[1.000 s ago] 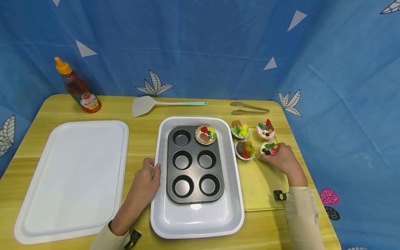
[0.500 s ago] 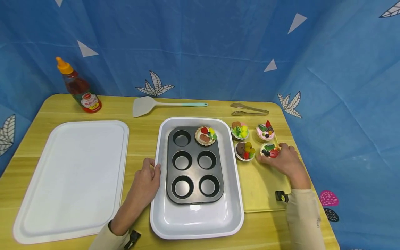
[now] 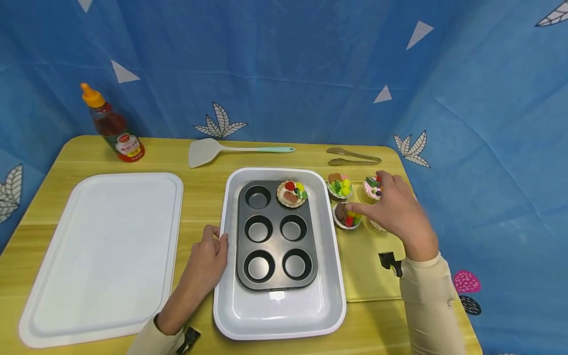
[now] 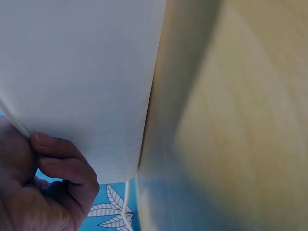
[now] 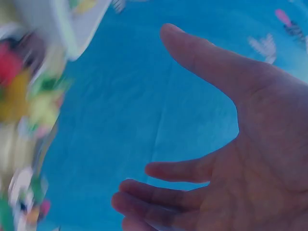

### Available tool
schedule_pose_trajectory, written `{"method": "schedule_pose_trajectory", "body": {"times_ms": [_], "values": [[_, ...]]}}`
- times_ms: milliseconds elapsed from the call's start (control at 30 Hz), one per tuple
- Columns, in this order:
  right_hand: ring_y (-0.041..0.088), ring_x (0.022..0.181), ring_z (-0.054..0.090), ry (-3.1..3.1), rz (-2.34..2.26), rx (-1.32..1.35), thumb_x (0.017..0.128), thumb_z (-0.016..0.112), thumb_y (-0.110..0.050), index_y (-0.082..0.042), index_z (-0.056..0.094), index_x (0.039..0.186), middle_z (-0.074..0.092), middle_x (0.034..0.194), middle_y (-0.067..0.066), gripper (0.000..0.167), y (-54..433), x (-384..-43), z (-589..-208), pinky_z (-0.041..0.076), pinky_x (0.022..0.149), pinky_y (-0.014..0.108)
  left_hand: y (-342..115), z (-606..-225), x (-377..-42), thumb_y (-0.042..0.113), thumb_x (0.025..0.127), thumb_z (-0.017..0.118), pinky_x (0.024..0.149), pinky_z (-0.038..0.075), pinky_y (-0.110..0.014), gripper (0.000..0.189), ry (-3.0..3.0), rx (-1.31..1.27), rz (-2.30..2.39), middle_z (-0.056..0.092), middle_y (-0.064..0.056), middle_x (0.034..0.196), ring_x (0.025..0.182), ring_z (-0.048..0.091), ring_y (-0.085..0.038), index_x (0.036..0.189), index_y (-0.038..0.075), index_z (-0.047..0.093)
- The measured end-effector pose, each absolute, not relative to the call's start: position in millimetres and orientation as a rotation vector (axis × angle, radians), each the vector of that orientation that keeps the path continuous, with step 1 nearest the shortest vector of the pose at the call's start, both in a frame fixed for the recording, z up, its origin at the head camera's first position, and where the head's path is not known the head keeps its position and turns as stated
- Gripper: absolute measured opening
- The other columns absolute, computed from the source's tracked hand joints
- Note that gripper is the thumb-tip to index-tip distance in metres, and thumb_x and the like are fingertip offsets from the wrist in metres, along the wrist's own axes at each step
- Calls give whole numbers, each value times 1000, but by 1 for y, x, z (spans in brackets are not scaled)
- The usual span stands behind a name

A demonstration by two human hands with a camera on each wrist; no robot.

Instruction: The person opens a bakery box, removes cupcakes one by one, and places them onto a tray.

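My left hand [image 3: 207, 256] pinches the left rim of a deep white tray [image 3: 284, 315]. In the left wrist view its curled fingers [image 4: 65, 163] meet the tray's edge. Inside the tray lies a dark muffin tin [image 3: 277, 236], with a fruit-topped tart [image 3: 292, 194] at its far right cup. My right hand [image 3: 404, 217], thumb and fingers spread, hovers over several toy cupcakes and holds nothing. Beneath or beside it are a chocolate one [image 3: 341, 213], a pink one [image 3: 370, 191] and a partly hidden pale one [image 3: 375, 227]. A green-topped cupcake [image 3: 340, 187] stands behind the chocolate one.
The cupcakes stand on a yellow tray [image 3: 368, 276] at the right. A white board [image 3: 106, 256] lies at the left. Along the back are a sauce bottle [image 3: 117, 130], a spatula [image 3: 206, 152] and metal tongs [image 3: 352, 157]. Blue cloth [image 3: 284, 74] hangs behind the table.
My right hand has let go of the pale berry cupcake, risen and spread its fingers, and now covers most of it. The left hand keeps its grip on the white tray.
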State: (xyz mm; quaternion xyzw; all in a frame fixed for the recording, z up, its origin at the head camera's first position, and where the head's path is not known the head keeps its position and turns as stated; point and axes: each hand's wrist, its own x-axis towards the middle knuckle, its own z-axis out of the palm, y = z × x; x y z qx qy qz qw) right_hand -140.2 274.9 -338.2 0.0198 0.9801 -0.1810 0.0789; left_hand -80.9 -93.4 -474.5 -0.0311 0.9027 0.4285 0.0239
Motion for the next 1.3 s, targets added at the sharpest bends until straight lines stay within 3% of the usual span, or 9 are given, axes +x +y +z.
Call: {"method": "schedule_pose_trajectory", "body": {"times_ms": [167, 367, 600, 1067, 1300], "values": [[46, 127, 43, 2937, -585, -9, 75, 73, -71, 1, 26, 154, 38, 146, 29, 117, 240, -148, -335, 37, 100, 65, -93, -475, -80, 21, 105, 48, 48, 42, -31, 24, 2787, -102, 1345, 48, -1, 56, 50, 51, -17, 113, -1, 48], [38, 124, 48, 2930, -667, -99, 78, 77, -61, -4, 30, 153, 46, 141, 20, 106, 205, -162, -341, 42, 96, 60, -93, -475, -81, 20, 105, 48, 47, 43, -31, 23, 2796, -93, 1357, 48, -2, 57, 49, 50, -16, 112, -1, 49], [37, 130, 46, 2906, -722, -130, 77, 74, -66, -6, 33, 153, 43, 147, 18, 105, 169, -175, -352, 43, 99, 56, -94, -474, -82, 20, 105, 48, 46, 42, -31, 23, 2808, -88, 1363, 48, -2, 57, 48, 50, -17, 112, -1, 49], [40, 115, 53, 2860, -536, -151, 77, 74, -65, 5, 40, 144, 46, 136, 29, 103, 147, -204, -404, 47, 95, 52, -94, -475, -79, 19, 104, 48, 47, 39, -31, 18, 2855, -26, 1365, 45, 2, 55, 47, 46, -14, 107, 1, 49], [38, 109, 54, 2895, -438, -162, 76, 77, -63, 9, 50, 129, 53, 122, 28, 94, 142, -208, -416, 47, 95, 48, -95, -475, -79, 19, 104, 48, 46, 39, -31, 18, 2847, -44, 1369, 45, 2, 55, 47, 46, -15, 108, 1, 49]]}}
